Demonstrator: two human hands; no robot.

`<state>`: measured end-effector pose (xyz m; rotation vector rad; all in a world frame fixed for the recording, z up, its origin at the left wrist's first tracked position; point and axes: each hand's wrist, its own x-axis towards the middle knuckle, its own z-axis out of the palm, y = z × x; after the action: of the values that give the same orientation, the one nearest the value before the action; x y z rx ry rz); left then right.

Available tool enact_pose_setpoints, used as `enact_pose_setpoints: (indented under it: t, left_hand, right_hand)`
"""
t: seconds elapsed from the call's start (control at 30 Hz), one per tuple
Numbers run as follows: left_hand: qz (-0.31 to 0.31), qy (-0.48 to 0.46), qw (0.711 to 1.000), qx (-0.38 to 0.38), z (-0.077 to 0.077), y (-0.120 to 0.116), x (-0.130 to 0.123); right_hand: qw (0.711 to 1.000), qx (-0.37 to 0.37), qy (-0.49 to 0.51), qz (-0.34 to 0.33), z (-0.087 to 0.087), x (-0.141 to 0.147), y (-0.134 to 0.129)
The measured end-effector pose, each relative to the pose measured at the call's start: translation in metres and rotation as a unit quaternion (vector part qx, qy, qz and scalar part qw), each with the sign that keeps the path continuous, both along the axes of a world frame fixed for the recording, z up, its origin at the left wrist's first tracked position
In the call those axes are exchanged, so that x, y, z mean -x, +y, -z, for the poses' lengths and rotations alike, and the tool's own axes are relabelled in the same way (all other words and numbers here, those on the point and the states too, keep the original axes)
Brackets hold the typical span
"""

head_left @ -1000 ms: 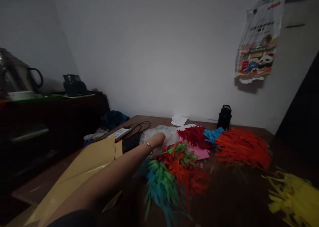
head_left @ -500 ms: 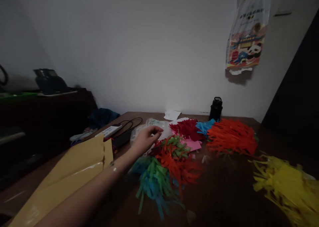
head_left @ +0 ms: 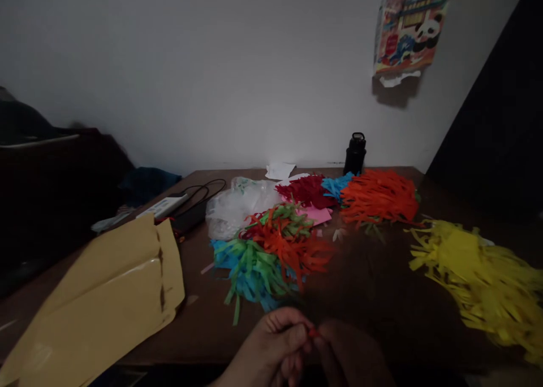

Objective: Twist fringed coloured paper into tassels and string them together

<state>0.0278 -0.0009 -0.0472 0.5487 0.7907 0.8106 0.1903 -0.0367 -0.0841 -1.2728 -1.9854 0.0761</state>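
Observation:
At the bottom middle, my left hand (head_left: 275,347) is closed in a pinch, its thumb and forefinger on a small red piece (head_left: 313,332). Its kind cannot be made out, since fingers cover most of it. My right hand (head_left: 352,350), dark in shadow, meets it from the other side with its fingertips closed on the same piece. Just beyond the hands lie a blue and green fringed paper tassel (head_left: 254,268) and an orange one (head_left: 294,245), heaped together on the brown table (head_left: 212,330).
A yellow padded envelope (head_left: 114,285) lies at left. Behind the tassels are a clear plastic bag (head_left: 237,206), a dark red fringe (head_left: 307,189) and pink paper (head_left: 316,213). Orange fringe (head_left: 379,197), yellow fringe (head_left: 479,274) and a black bottle (head_left: 355,154) are at right.
My left hand has drawn back from near the plastic bag to the table's front edge. My right hand has come into view, and both now pinch the small red piece. The view has tilted down.

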Motion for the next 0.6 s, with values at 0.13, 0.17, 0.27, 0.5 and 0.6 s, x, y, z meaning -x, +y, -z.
enact_pose_setpoints:
  t: [0.13, 0.17, 0.27, 0.5, 0.6]
  left_hand:
    - [-0.022, 0.005, 0.999, -0.023, -0.001, -0.002, 0.001]
    - [-0.028, 0.011, 0.999, -0.032, -0.001, -0.003, 0.001]
    - [-0.042, 0.028, 0.996, -0.072, 0.004, -0.004, 0.003]
    - [-0.037, 0.084, 0.976, -0.198, 0.028, -0.001, 0.013]
    - [-0.030, 0.109, 0.956, -0.272, 0.023, -0.003, 0.017]
  right_hand:
    - [1.000, -0.008, 0.001, -0.006, 0.000, 0.002, -0.001]
    - [1.000, -0.010, -0.001, -0.006, -0.001, 0.002, -0.001]
    - [1.000, -0.021, -0.010, -0.014, -0.001, 0.001, -0.001]
    - [0.996, -0.049, -0.046, -0.053, 0.010, -0.002, 0.005]
    - [0.995, -0.057, -0.061, -0.063, 0.012, -0.005, 0.004]
